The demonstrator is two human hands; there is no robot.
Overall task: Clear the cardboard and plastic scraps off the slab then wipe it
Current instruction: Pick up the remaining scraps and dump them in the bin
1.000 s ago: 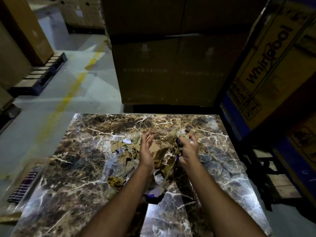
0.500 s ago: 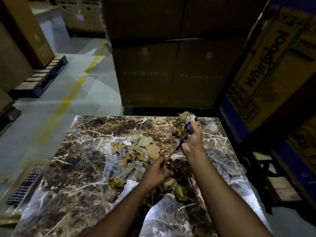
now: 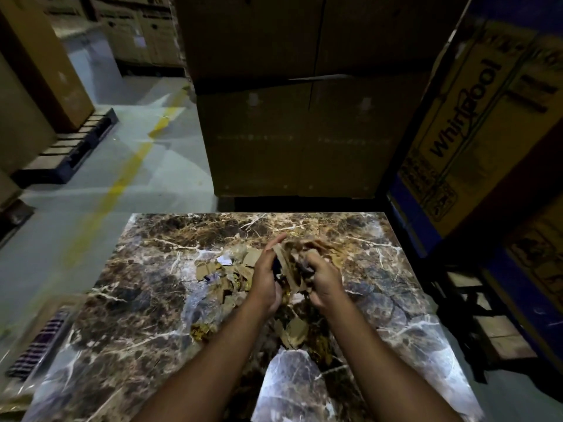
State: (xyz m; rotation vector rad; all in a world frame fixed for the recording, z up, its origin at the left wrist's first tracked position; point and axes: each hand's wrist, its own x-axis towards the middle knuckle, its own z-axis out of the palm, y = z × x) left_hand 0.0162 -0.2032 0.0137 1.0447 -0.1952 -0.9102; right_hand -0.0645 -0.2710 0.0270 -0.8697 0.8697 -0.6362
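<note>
Both hands are up over the middle of the frame squeezing one wad between them: left hand (image 3: 265, 280) flat against its side with fingers stretched up, right hand (image 3: 324, 277) curled around the other side, so both are gripping the same bundle of scraps (image 3: 294, 263). That stuff looks feather-light and floppy, torn cardboard bits plus crinkly plastic, so I'd guess it compresses fine but small pieces will slip out unless you cup it from underneath and press the sides in. Plenty is not picked up yet: loose cardboard pieces (image 3: 224, 275) just left of the hands, a clear plastic film (image 3: 202, 309) lower left of them, and another cardboard chunk (image 3: 294, 332) between the forearms. The slab (image 3: 146, 300) is polished brown marble, glossy and probably slick, so sweeping leftovers to an edge should be easy. Around it: grey warehouse floor (image 3: 128, 123) with a yellow line upper left, big cartons (image 3: 292, 132) behind, a Whirlpool box (image 3: 475, 117) on the right. Pretty dim in here.
</note>
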